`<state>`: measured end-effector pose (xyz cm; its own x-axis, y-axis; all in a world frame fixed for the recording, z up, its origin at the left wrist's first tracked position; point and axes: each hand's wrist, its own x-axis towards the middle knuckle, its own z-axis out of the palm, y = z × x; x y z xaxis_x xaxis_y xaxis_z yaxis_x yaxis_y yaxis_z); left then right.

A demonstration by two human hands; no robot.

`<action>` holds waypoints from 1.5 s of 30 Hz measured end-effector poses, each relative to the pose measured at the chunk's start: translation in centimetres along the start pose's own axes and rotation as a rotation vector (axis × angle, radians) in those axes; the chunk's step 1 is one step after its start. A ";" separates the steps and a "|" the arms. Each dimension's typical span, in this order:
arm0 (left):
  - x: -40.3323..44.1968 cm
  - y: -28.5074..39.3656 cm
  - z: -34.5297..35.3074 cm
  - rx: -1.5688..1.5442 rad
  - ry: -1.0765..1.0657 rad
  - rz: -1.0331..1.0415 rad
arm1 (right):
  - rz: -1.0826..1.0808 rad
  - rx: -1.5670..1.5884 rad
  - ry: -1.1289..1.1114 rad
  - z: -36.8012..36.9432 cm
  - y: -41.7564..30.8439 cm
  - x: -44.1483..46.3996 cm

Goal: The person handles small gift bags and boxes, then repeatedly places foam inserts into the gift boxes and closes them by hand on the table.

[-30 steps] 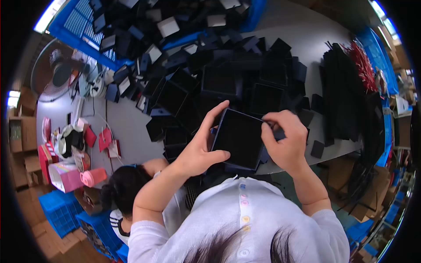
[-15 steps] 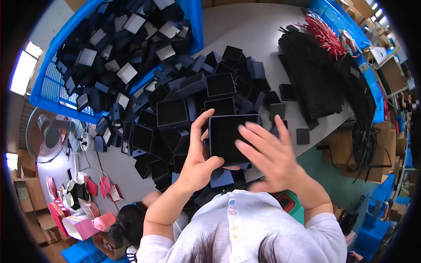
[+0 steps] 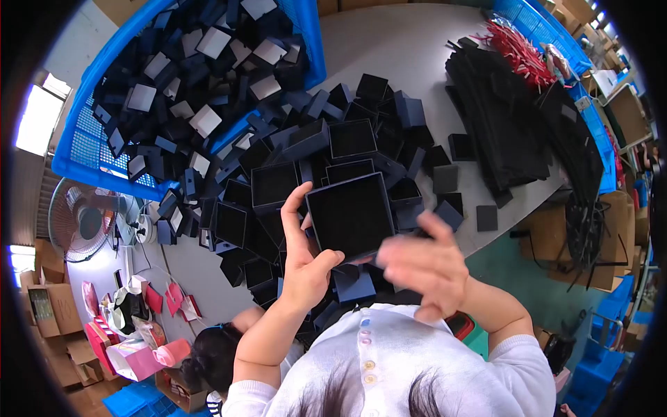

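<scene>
My left hand (image 3: pixel 306 267) grips a dark square box (image 3: pixel 351 215) with a black inside, its thumb on the near edge and a finger along the left side. Just off the box's lower right corner is my right hand (image 3: pixel 427 267), blurred by motion, with its fingers stretched out and nothing seen in it. Beyond and left of the held box lies a heap of similar dark boxes (image 3: pixel 278 186), many with their open sides up.
A blue basket (image 3: pixel 69 142) full of small dark and pale boxes stands at the far left. Stacked black strips (image 3: pixel 490 125) and red ties (image 3: pixel 515 55) lie at the right. A fan (image 3: pixel 87 221) stands at the left. Another person's head (image 3: pixel 212 358) is at lower left.
My right hand has drawn back from over the box's inside towards the lower right. The held box has shifted left and tilted slightly in my left hand.
</scene>
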<state>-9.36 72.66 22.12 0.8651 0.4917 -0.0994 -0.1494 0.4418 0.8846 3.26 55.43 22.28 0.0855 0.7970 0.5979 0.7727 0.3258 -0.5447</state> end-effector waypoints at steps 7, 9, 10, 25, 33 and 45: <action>2.3 0.0 -2.2 0.542 0.274 0.077 | 0.217 -0.375 0.386 0.9 4.4 -5.3; 3.5 0.4 -3.9 0.663 0.265 0.045 | 0.695 -0.492 0.393 1.0 10.5 -10.6; 4.3 0.2 -4.5 0.935 0.239 0.180 | 0.803 -0.505 0.390 0.7 13.8 -13.5; -0.3 -1.6 -55.5 0.707 1.475 -0.161 | 1.081 -0.812 -0.027 4.6 30.2 -20.9; 3.7 -3.8 -59.6 1.035 1.505 -0.691 | 0.954 -0.742 0.272 1.3 26.0 -14.6; 4.3 5.8 -36.1 0.385 0.791 0.304 | 0.895 0.620 0.833 0.5 13.1 2.9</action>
<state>-23.74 104.41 10.36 0.2161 0.9764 0.0047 -0.0247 0.0006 0.9997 13.34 62.24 16.55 0.9212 0.3869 -0.0404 -0.1324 0.2141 -0.9678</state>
